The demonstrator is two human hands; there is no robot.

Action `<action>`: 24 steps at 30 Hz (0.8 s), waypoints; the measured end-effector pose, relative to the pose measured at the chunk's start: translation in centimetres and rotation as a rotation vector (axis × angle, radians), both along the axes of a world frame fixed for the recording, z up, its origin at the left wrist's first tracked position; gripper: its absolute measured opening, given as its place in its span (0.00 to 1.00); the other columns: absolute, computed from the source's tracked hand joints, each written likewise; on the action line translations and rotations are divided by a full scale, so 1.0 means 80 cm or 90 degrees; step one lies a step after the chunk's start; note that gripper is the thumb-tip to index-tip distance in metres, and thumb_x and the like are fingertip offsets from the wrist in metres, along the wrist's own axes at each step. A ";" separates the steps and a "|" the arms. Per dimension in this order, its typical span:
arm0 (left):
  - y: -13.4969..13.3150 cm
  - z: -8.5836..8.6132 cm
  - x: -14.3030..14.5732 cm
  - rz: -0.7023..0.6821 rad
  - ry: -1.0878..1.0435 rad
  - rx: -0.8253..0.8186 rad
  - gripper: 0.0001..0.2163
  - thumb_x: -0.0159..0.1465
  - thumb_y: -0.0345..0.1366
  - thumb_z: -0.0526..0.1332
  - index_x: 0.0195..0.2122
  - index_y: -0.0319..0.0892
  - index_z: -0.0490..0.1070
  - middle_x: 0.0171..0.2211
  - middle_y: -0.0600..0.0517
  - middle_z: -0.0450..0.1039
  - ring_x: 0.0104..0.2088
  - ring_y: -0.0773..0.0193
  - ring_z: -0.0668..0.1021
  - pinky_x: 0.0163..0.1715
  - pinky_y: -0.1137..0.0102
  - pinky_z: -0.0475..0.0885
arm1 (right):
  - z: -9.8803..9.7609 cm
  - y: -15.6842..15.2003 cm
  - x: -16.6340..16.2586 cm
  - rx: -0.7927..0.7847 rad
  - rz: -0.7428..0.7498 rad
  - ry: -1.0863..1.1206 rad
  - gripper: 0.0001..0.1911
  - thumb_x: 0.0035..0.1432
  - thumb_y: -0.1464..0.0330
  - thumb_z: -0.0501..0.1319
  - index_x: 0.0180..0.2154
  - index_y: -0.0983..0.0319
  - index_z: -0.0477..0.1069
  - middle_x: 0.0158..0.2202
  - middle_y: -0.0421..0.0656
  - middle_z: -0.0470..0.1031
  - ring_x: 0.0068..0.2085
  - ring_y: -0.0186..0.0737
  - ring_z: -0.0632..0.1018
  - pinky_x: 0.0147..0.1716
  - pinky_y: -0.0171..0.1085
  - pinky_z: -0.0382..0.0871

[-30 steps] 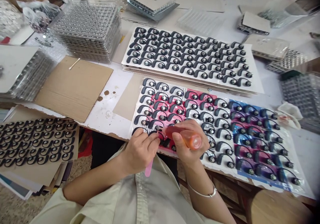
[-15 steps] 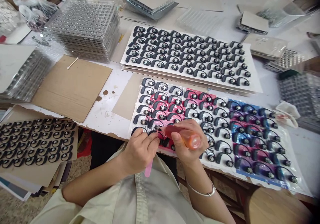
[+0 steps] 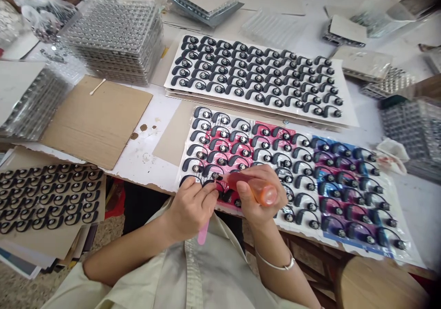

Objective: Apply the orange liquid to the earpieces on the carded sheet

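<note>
My right hand (image 3: 260, 194) is closed around an orange squeeze bottle (image 3: 257, 188), its tip pointing left at a black ear-hook piece (image 3: 217, 176) on the near sheet. My left hand (image 3: 193, 208) is closed on a pink stick (image 3: 203, 231) and rests against the same spot at the sheet's near left corner. The pink-and-blue sheet (image 3: 344, 187) carries rows of black ear-hook earpieces under clear film.
A white board (image 3: 346, 102) full of black earpieces lies behind the near sheet. Stacks of clear blister trays (image 3: 113, 42) stand at the back left and right. Brown cardboard (image 3: 93, 120) lies left, another board of earpieces (image 3: 48, 194) sits lower left, and a wooden stool (image 3: 379, 286) at lower right.
Both hands stay in the same place with bottle and pink stick. The view has shifted slightly, so the table appears a little further left.
</note>
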State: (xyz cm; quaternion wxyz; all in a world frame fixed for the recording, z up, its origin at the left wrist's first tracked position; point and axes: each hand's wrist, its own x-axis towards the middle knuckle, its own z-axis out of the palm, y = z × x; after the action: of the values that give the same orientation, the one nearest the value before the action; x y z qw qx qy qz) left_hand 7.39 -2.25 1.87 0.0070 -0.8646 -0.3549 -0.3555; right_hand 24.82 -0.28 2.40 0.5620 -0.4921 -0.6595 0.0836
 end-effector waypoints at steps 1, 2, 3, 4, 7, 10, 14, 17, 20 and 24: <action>0.000 0.001 0.000 -0.001 -0.001 0.000 0.05 0.64 0.24 0.56 0.38 0.35 0.70 0.39 0.43 0.78 0.27 0.63 0.73 0.30 0.63 0.66 | 0.000 0.000 0.000 0.000 -0.004 -0.001 0.08 0.52 0.65 0.65 0.34 0.60 0.71 0.27 0.41 0.72 0.28 0.38 0.73 0.26 0.41 0.68; 0.000 0.001 0.000 -0.002 -0.001 -0.002 0.05 0.64 0.24 0.56 0.38 0.35 0.70 0.39 0.43 0.78 0.27 0.63 0.73 0.30 0.63 0.66 | 0.001 0.000 0.000 -0.001 -0.006 -0.002 0.07 0.52 0.65 0.65 0.34 0.60 0.71 0.27 0.41 0.72 0.28 0.38 0.72 0.26 0.40 0.68; 0.000 0.001 0.000 -0.002 -0.001 -0.004 0.05 0.64 0.24 0.56 0.38 0.34 0.70 0.39 0.43 0.78 0.27 0.63 0.73 0.30 0.63 0.66 | 0.001 -0.001 0.000 0.000 -0.006 -0.001 0.07 0.52 0.66 0.65 0.34 0.60 0.71 0.27 0.41 0.72 0.28 0.37 0.73 0.27 0.40 0.67; 0.000 0.002 -0.001 -0.003 -0.001 -0.007 0.04 0.63 0.24 0.57 0.39 0.34 0.69 0.39 0.43 0.78 0.27 0.63 0.73 0.31 0.63 0.66 | 0.001 -0.001 0.000 0.003 -0.005 0.001 0.07 0.52 0.66 0.65 0.34 0.60 0.70 0.27 0.40 0.72 0.28 0.37 0.73 0.27 0.40 0.67; -0.001 0.001 -0.001 -0.002 0.003 -0.010 0.05 0.63 0.24 0.57 0.39 0.34 0.69 0.39 0.43 0.78 0.26 0.63 0.72 0.31 0.63 0.66 | 0.001 -0.001 0.001 0.014 0.005 0.014 0.08 0.51 0.67 0.65 0.35 0.61 0.70 0.27 0.40 0.71 0.27 0.37 0.72 0.26 0.39 0.67; -0.001 0.001 -0.001 -0.001 0.006 -0.009 0.05 0.64 0.24 0.57 0.39 0.34 0.69 0.38 0.44 0.78 0.27 0.64 0.72 0.31 0.63 0.65 | 0.000 -0.001 0.003 0.009 0.003 0.017 0.07 0.52 0.67 0.65 0.35 0.61 0.70 0.27 0.40 0.71 0.27 0.36 0.72 0.26 0.39 0.66; 0.000 0.001 -0.001 -0.005 0.004 -0.009 0.05 0.63 0.23 0.57 0.39 0.34 0.69 0.38 0.44 0.78 0.26 0.64 0.73 0.31 0.63 0.65 | -0.002 -0.002 0.004 0.004 -0.010 0.013 0.07 0.52 0.67 0.64 0.34 0.61 0.70 0.27 0.40 0.72 0.27 0.36 0.72 0.26 0.39 0.66; 0.000 0.002 -0.001 -0.006 0.001 -0.012 0.05 0.63 0.23 0.56 0.39 0.34 0.69 0.38 0.44 0.78 0.27 0.64 0.74 0.31 0.63 0.65 | -0.002 -0.003 0.005 0.004 -0.009 0.014 0.07 0.52 0.66 0.64 0.34 0.61 0.71 0.27 0.40 0.72 0.27 0.36 0.72 0.26 0.39 0.66; -0.001 0.002 -0.001 -0.003 0.001 -0.013 0.05 0.63 0.23 0.57 0.39 0.34 0.69 0.38 0.44 0.78 0.26 0.64 0.73 0.30 0.64 0.65 | 0.000 -0.003 0.004 0.008 -0.008 0.015 0.06 0.52 0.67 0.64 0.34 0.61 0.71 0.26 0.40 0.71 0.27 0.36 0.72 0.27 0.39 0.66; -0.001 0.003 0.000 0.004 0.003 -0.012 0.05 0.63 0.23 0.57 0.39 0.35 0.68 0.37 0.45 0.79 0.25 0.64 0.72 0.30 0.64 0.65 | 0.001 -0.003 0.004 0.018 -0.009 0.016 0.05 0.52 0.68 0.64 0.33 0.62 0.71 0.26 0.40 0.71 0.27 0.36 0.71 0.27 0.38 0.65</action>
State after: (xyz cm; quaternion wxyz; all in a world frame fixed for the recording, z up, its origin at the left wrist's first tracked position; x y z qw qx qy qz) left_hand 7.36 -2.32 2.09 0.0007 -0.8644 -0.3611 -0.3498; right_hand 25.16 -0.52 2.50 0.5776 -0.4877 -0.6502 0.0760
